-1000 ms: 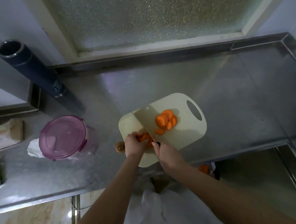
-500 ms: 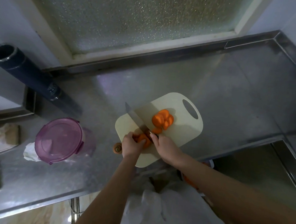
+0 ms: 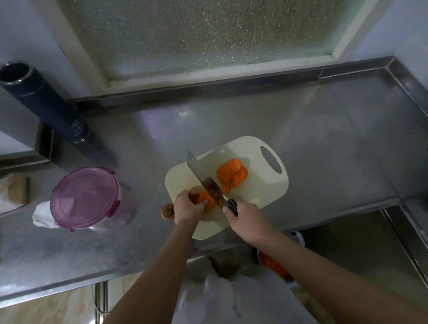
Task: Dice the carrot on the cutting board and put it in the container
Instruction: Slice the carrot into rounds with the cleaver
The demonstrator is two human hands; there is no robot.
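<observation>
A cream cutting board (image 3: 261, 186) lies on the steel counter. My left hand (image 3: 187, 207) grips the remaining carrot piece (image 3: 207, 199) at the board's near left. My right hand (image 3: 246, 216) holds the dark handle of a cleaver (image 3: 203, 177), whose blade stands edge-down just right of that piece. A pile of carrot slices (image 3: 232, 174) sits mid-board, beyond the blade. The clear container with a purple lid (image 3: 86, 197) stands to the left on the counter, lid on.
A cut carrot end (image 3: 167, 211) lies on the counter just left of the board. A dark tube (image 3: 41, 104) leans at the back left. White paper (image 3: 41, 216) lies beside the container. A sink (image 3: 352, 246) opens to the right.
The cleaver's blade turned from lying flat-faced to edge-on beside the held carrot. The slice pile and container stayed in place; the camera shifted slightly.
</observation>
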